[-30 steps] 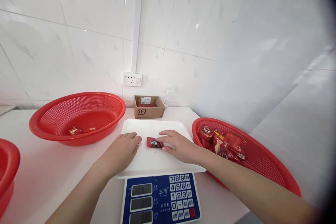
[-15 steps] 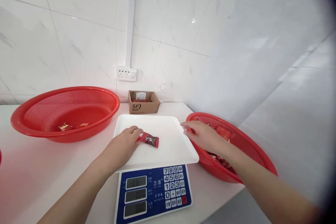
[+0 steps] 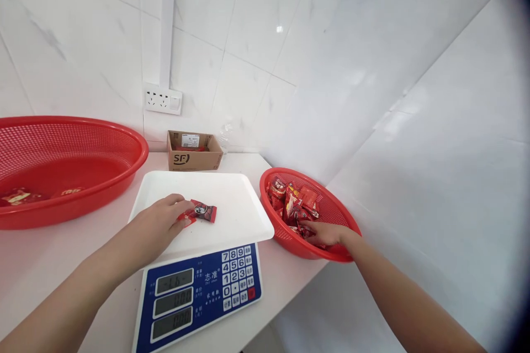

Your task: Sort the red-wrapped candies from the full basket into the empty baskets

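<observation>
My left hand [image 3: 168,220] rests over the white weighing tray [image 3: 236,204], its fingers closed on a small red packet [image 3: 188,221] that is partly hidden beneath them. Touching that one, a second red packet [image 3: 204,211] with a dark printed end lies on the tray. My right hand [image 3: 325,234] reaches into the right red basket [image 3: 337,220]. Its fingers are apart and touch the pile of red packets [image 3: 292,207]; no packet is lifted. Below the tray, the blue scale panel [image 3: 199,298] shows its displays and number keys.
On the left stands a larger red basket [image 3: 103,176] with a few packets at its bottom. An open SF cardboard box [image 3: 194,161] holding red items sits behind the tray, near the wall socket [image 3: 163,99]. The table's edge runs below the right basket.
My right hand has gone from the tray's right edge down into the right basket. My left hand stays at the packets on the tray. The view has turned to the right.
</observation>
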Action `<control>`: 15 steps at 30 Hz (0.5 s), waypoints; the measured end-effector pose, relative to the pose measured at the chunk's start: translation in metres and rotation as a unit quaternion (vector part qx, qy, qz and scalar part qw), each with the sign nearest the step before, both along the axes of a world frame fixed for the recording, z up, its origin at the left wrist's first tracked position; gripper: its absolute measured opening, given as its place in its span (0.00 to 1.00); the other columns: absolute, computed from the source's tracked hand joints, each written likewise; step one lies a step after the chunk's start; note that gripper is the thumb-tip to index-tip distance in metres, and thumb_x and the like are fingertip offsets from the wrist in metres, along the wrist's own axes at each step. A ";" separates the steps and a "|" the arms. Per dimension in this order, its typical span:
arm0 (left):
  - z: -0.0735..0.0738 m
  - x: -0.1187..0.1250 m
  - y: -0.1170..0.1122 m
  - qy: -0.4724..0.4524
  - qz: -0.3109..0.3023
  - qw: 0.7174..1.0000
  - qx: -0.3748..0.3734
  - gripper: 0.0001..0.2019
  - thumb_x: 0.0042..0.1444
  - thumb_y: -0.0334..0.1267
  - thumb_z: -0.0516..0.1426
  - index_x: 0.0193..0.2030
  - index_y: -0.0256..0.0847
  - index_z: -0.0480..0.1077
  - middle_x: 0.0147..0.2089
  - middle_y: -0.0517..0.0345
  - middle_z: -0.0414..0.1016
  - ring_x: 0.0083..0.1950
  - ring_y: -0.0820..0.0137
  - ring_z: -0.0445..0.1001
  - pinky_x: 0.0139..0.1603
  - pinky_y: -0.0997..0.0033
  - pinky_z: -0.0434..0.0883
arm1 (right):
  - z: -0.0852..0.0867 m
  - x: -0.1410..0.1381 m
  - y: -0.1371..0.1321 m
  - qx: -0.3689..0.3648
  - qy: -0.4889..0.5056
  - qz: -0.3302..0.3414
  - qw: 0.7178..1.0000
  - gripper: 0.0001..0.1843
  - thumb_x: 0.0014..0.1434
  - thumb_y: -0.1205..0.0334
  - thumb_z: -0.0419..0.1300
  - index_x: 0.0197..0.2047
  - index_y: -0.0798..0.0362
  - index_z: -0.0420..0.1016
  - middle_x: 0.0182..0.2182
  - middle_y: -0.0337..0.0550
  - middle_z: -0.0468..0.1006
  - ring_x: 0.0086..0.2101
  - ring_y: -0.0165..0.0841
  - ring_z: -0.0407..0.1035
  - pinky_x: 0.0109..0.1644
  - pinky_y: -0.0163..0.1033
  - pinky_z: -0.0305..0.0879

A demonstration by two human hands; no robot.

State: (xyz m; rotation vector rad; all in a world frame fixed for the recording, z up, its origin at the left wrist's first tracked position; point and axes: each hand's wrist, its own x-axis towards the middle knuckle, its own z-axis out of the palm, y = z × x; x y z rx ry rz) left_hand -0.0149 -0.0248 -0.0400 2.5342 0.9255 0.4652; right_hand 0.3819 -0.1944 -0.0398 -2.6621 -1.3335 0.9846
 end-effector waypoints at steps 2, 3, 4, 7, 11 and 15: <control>0.001 -0.001 -0.001 -0.002 -0.011 1.000 0.002 0.18 0.59 0.43 0.44 0.50 0.47 0.68 0.55 0.54 0.67 0.49 0.59 0.71 0.45 0.62 0.69 | -0.011 0.003 0.004 0.008 0.021 -0.009 1.000 0.35 0.41 0.70 0.62 0.55 0.52 0.64 0.22 0.36 0.71 0.21 0.30 0.64 0.25 0.34 0.58; 0.001 -0.001 -0.001 -0.005 -0.015 1.000 0.005 0.18 0.59 0.43 0.44 0.51 0.48 0.68 0.55 0.54 0.67 0.50 0.59 0.70 0.46 0.62 0.69 | -0.015 0.006 0.006 0.025 0.028 -0.013 0.999 0.34 0.40 0.71 0.62 0.53 0.52 0.64 0.22 0.36 0.71 0.21 0.30 0.64 0.24 0.33 0.58; 0.000 -0.001 0.000 -0.007 -0.017 1.000 0.010 0.17 0.59 0.43 0.45 0.51 0.48 0.67 0.56 0.54 0.67 0.51 0.59 0.69 0.47 0.62 0.68 | -0.018 0.008 0.008 0.047 0.033 -0.016 0.998 0.31 0.38 0.73 0.62 0.50 0.53 0.66 0.23 0.36 0.71 0.22 0.29 0.64 0.25 0.33 0.58; -0.002 -0.002 0.001 -0.014 -0.009 1.000 0.024 0.18 0.59 0.43 0.46 0.52 0.49 0.67 0.56 0.54 0.67 0.54 0.57 0.67 0.49 0.61 0.68 | -0.020 0.011 0.010 0.100 0.056 -0.026 0.993 0.19 0.39 0.72 0.62 0.37 0.54 0.66 0.25 0.39 0.72 0.25 0.31 0.66 0.27 0.33 0.61; -0.002 -0.003 0.002 -0.010 0.007 0.999 0.030 0.18 0.58 0.45 0.46 0.51 0.48 0.68 0.56 0.54 0.68 0.55 0.57 0.66 0.49 0.58 0.68 | -0.009 0.013 0.008 0.169 0.107 -0.056 0.978 0.12 0.46 0.65 0.59 0.35 0.53 0.62 0.30 0.40 0.72 0.31 0.32 0.70 0.34 0.35 0.67; 0.001 -0.003 0.003 -0.009 0.024 0.999 0.039 0.18 0.58 0.45 0.46 0.50 0.47 0.69 0.55 0.53 0.69 0.56 0.56 0.66 0.49 0.58 0.68 | 0.003 0.015 0.010 0.295 0.165 -0.126 0.933 0.16 0.46 0.60 0.62 0.36 0.51 0.61 0.34 0.40 0.71 0.37 0.31 0.69 0.40 0.36 0.68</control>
